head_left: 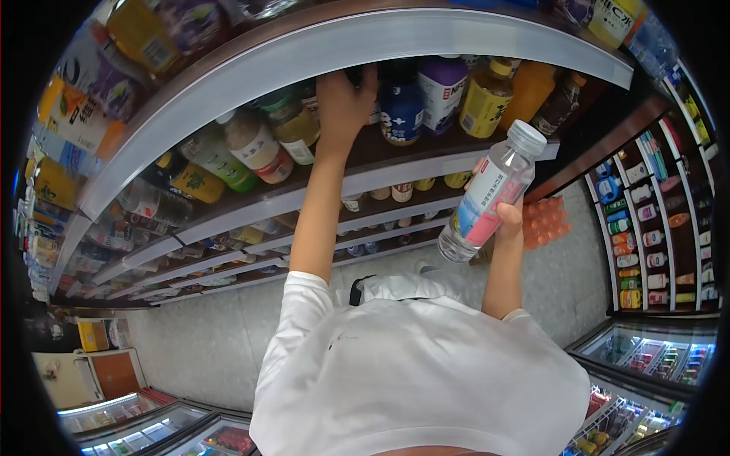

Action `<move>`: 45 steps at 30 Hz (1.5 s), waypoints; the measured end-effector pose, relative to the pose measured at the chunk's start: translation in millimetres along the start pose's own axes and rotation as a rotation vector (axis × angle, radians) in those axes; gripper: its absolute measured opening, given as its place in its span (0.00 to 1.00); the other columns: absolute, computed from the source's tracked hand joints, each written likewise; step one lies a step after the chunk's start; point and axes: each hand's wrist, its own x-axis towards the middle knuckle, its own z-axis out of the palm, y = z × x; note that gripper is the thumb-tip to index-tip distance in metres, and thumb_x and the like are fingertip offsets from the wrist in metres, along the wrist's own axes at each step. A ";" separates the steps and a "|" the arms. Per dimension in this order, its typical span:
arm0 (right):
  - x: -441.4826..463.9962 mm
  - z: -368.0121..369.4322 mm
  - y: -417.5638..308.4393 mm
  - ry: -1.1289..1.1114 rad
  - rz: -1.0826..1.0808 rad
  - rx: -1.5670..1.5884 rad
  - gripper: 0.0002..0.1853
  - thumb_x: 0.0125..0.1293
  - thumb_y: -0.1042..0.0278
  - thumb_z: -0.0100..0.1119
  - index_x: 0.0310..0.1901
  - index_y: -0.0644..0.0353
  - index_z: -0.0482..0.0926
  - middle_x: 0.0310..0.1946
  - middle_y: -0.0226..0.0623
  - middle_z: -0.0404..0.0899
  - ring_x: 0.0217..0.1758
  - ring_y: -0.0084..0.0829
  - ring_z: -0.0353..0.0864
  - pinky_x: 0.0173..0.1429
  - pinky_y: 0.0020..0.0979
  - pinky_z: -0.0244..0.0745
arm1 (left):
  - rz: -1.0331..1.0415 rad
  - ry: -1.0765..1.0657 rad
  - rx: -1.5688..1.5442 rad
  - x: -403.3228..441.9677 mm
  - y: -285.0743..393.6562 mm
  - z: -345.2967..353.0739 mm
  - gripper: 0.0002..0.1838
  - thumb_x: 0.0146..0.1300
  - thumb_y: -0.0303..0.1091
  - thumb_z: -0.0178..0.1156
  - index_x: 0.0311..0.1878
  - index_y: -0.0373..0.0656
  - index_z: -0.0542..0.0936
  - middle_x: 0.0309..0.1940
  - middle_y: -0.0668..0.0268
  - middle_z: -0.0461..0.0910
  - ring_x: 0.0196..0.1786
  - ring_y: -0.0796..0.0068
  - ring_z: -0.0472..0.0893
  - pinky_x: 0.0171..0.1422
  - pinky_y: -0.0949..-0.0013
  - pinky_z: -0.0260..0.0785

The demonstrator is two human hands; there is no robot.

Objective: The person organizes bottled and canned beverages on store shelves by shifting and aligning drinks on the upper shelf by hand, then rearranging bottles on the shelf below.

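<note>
My right hand (511, 220) is closed round a clear plastic bottle (487, 194) with a clear cap and a white, pink and blue label; the bottle tilts to the right in front of the shelf. My left hand (344, 106) reaches under the upper shelf edge, its thumb and fingers around the top of a dark bottle (372, 114) that it mostly hides. To the left of that hand stands a green-capped bottle (293, 129). On its right are a dark blue bottle (401, 114), a purple-and-white bottle (441, 95) and a yellow bottle (487, 102).
The upper shelf's pale front edge (251, 83) hangs over the bottles. Lower shelves hold more drinks. Orange-red bottles in a pack (546, 222) stand on the grey floor (220, 327). Stocked side shelves (646, 228) rise at right; glass-topped coolers (646, 353) are behind.
</note>
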 end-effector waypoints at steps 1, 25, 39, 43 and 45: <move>4.0 -5.4 -3.2 -0.002 0.002 0.013 0.44 0.39 0.45 0.67 0.56 0.65 0.65 0.45 0.41 0.72 0.41 0.31 0.79 0.40 0.29 0.77 | 0.012 -0.044 0.067 3.6 0.8 4.6 0.17 0.60 0.34 0.63 0.47 0.31 0.76 0.41 0.47 0.80 0.44 0.47 0.80 0.50 0.60 0.71; 82.0 10.1 37.7 -0.416 0.197 -0.068 0.36 0.43 0.59 0.68 0.56 0.62 0.68 0.46 0.36 0.74 0.50 0.29 0.74 0.56 0.32 0.69 | -0.110 0.463 0.075 -76.0 51.9 -15.1 0.31 0.64 0.25 0.59 0.69 0.32 0.59 0.59 0.53 0.69 0.58 0.66 0.72 0.64 0.69 0.63; 93.1 67.5 51.5 -0.237 -0.060 -0.392 0.35 0.42 0.58 0.71 0.52 0.67 0.73 0.57 0.51 0.66 0.62 0.48 0.67 0.65 0.41 0.62 | -0.210 0.399 -0.036 -74.2 32.6 -39.3 0.33 0.58 0.28 0.64 0.65 0.30 0.64 0.54 0.50 0.75 0.55 0.62 0.76 0.60 0.67 0.66; 103.0 75.9 57.7 -0.170 -0.168 -0.539 0.37 0.42 0.60 0.71 0.56 0.68 0.72 0.59 0.51 0.66 0.62 0.47 0.68 0.65 0.40 0.63 | -0.196 0.312 -0.064 -76.8 31.3 -46.3 0.31 0.63 0.28 0.61 0.67 0.33 0.61 0.59 0.56 0.69 0.58 0.68 0.72 0.64 0.68 0.62; 105.6 80.3 59.6 -0.216 -0.050 -0.346 0.37 0.42 0.60 0.71 0.56 0.68 0.72 0.55 0.49 0.72 0.56 0.42 0.74 0.61 0.37 0.68 | -0.181 0.323 -0.046 -77.3 28.1 -46.9 0.32 0.62 0.28 0.62 0.67 0.33 0.61 0.58 0.56 0.70 0.58 0.68 0.72 0.64 0.69 0.62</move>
